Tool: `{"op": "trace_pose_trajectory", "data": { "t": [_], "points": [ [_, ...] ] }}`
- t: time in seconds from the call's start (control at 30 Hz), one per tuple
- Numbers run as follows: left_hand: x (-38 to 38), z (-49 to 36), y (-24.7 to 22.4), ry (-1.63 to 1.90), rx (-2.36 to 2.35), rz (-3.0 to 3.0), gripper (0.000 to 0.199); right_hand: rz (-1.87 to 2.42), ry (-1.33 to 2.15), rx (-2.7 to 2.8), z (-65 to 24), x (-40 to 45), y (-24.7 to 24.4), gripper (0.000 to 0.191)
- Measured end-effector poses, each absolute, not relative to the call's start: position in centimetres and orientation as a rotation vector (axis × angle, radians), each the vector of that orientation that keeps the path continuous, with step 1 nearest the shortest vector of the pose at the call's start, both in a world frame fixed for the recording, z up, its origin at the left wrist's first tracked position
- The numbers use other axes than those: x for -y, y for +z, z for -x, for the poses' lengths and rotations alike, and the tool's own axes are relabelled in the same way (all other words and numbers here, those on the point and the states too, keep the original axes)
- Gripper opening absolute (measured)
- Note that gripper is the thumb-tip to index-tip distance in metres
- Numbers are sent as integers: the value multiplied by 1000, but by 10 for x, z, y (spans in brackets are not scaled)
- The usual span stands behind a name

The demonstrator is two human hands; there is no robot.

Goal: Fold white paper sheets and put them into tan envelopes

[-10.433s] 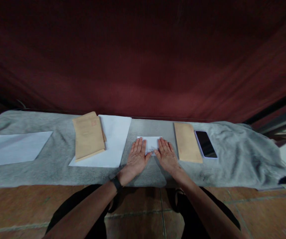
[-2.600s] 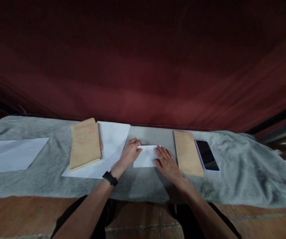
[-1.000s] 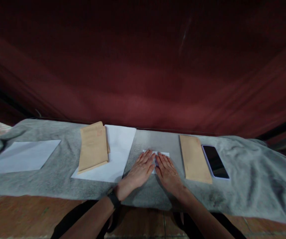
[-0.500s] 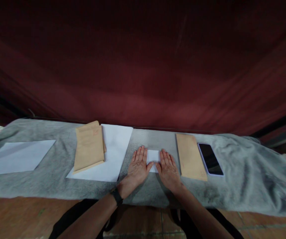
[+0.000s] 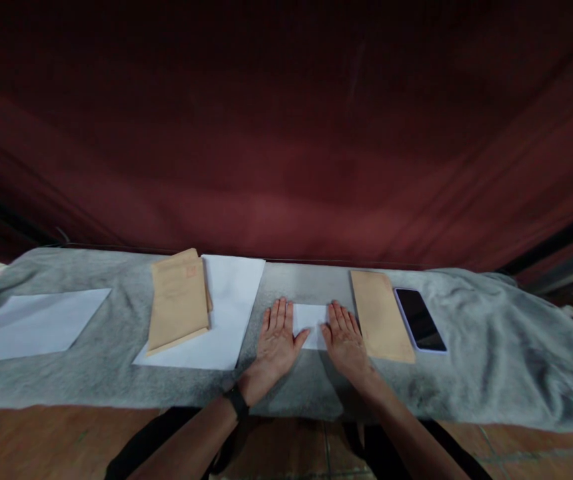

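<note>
A small white folded paper (image 5: 312, 319) lies flat on the grey cloth between my two hands. My left hand (image 5: 277, 337) rests palm down over its left edge, fingers stretched forward and thumb on the paper. My right hand (image 5: 345, 339) lies flat at the paper's right edge, its thumb tip near that edge and its fingers pointing forward. Neither hand grips anything. Just right of my right hand is a brown envelope (image 5: 382, 317).
Several brown envelopes (image 5: 179, 303) lie on large white sheets (image 5: 231, 300) to the left. Another white sheet (image 5: 41, 323) is at the far left. A phone (image 5: 420, 320) lies beside the right envelope. Behind the grey cloth (image 5: 491, 347) rises a dark red surface (image 5: 286, 167).
My hands have moved apart, my right hand shifting right, so more of the small white paper shows between them. The view has tilted slightly.
</note>
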State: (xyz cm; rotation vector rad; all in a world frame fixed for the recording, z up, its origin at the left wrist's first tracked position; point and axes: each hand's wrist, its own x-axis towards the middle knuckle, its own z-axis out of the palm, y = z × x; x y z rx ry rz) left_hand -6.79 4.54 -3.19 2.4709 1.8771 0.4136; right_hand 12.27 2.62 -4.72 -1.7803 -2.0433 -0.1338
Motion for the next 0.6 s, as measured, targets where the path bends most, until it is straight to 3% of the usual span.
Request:
{"op": "trace_pose_trajectory", "data": {
  "t": [0.27,0.6],
  "points": [
    [-45,67,-34,336,-1907,-2455,70,1603,7,2222,-87,-9,-41,55],
    [-44,72,-30,264,-1962,-2469,67,1751,-185,2137,-91,-8,-44,58]
  ]
}}
